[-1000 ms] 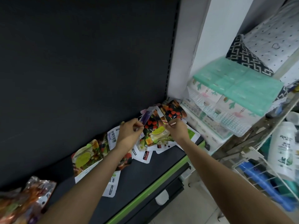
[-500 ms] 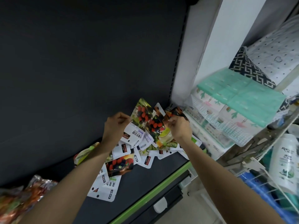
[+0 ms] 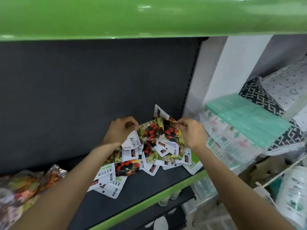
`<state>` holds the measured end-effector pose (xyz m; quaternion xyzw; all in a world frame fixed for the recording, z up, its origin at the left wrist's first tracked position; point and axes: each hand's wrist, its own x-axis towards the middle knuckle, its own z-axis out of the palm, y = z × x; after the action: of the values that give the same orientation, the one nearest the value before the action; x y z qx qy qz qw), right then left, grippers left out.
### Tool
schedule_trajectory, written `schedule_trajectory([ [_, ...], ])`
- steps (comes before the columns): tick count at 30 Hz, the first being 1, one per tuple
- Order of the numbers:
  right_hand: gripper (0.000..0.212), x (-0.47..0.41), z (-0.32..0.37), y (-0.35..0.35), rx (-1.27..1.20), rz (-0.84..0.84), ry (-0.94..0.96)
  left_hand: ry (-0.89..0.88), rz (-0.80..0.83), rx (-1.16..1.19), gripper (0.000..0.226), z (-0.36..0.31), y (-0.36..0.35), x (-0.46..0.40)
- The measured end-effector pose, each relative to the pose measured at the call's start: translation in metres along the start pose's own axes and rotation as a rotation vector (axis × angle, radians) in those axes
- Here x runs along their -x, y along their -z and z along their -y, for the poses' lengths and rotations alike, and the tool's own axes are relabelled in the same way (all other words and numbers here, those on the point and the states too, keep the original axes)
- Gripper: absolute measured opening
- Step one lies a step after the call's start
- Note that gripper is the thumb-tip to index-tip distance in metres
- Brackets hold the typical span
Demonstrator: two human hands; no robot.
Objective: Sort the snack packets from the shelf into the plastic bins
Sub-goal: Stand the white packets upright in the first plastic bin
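Observation:
Several snack packets [image 3: 149,155] hang in a linked bunch above the dark shelf [image 3: 136,193], printed with red and black berries and white labels. My left hand [image 3: 120,129] grips the bunch at its upper left corner. My right hand [image 3: 191,132] pinches the upper right corner of a berry packet [image 3: 169,130]. The lowest packets [image 3: 109,183] still lie on the shelf surface. No plastic bin for sorting can be made out for certain.
A green shelf front [image 3: 149,15] spans the top of the view. Shiny snack bags [image 3: 21,186] lie at the far left of the shelf. Teal-lidded plastic boxes [image 3: 245,123], patterned cushions [image 3: 265,100] and a white bottle [image 3: 292,196] crowd the right side.
Both hands have lifted the packet bunch up off the shelf and spread it apart. The camera has tilted up, bringing the green shelf front above into view.

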<state>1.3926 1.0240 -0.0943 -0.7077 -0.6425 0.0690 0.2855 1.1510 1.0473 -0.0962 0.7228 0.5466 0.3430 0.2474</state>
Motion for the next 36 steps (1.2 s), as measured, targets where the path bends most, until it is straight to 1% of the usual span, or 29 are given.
schedule_trajectory([
  [3,0.016,0.009,0.009,0.003,-0.088,-0.023,0.111,0.081,-0.050,0.000,0.010,-0.001,0.010,0.024],
  [7,0.016,0.023,0.034,-0.010,-0.214,0.050,0.190,0.141,-0.148,0.002,0.012,0.004,0.029,0.067],
  [9,0.017,0.034,0.054,-0.016,-0.248,0.076,0.233,0.126,-0.181,-0.063,0.010,0.009,0.044,0.091],
  [12,0.015,0.053,0.094,-0.027,-0.311,0.113,0.303,0.158,-0.218,-0.190,0.007,0.023,0.078,0.126],
  [16,0.012,0.087,0.163,-0.047,-0.393,0.195,0.415,0.221,-0.335,-0.240,0.015,0.045,0.134,0.181],
  [20,0.007,0.130,0.237,-0.069,-0.465,0.270,0.487,0.271,-0.423,-0.238,0.014,0.071,0.192,0.245],
  [25,0.008,0.205,0.337,-0.105,-0.514,0.343,0.580,0.329,-0.493,-0.221,0.018,0.116,0.270,0.338],
  [32,0.007,0.311,0.487,-0.155,-0.599,0.391,0.621,0.411,-0.590,-0.275,0.018,0.175,0.394,0.454],
  [36,0.008,0.356,0.561,-0.181,-0.619,0.429,0.634,0.479,-0.645,-0.235,0.017,0.209,0.455,0.503],
])
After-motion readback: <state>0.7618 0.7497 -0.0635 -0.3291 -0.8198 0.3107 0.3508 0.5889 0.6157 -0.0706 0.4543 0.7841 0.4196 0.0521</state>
